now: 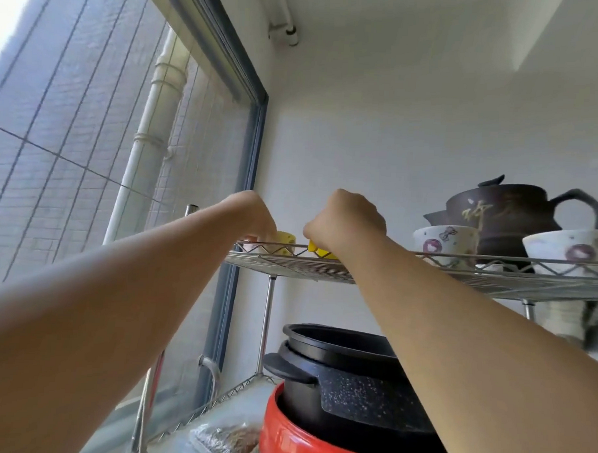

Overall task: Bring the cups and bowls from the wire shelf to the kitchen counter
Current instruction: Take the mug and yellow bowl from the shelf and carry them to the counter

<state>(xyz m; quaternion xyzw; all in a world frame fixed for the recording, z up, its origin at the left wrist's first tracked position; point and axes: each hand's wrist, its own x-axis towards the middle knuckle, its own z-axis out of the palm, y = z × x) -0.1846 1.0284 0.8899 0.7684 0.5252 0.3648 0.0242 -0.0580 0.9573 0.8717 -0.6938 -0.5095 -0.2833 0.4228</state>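
left grip: left hand is reaching over the front rail of the wire shelf; fingers are curling down onto a yellow cup. Fingertips are hidden, so can't tell whether it is pinching the cup.
right grip: right hand is closing on a second yellow cup, which is tipping against the rail.
gap: the two hands are sitting near each other, not touching; white wall open behind them.
left edge: a pinkish piece is showing just beside the left fingers, close to the shelf corner post.
right side: two white patterned bowls are standing well apart from the hands, a dark teapot behind them.
below: black pot is sitting in a red pot under the right forearm.
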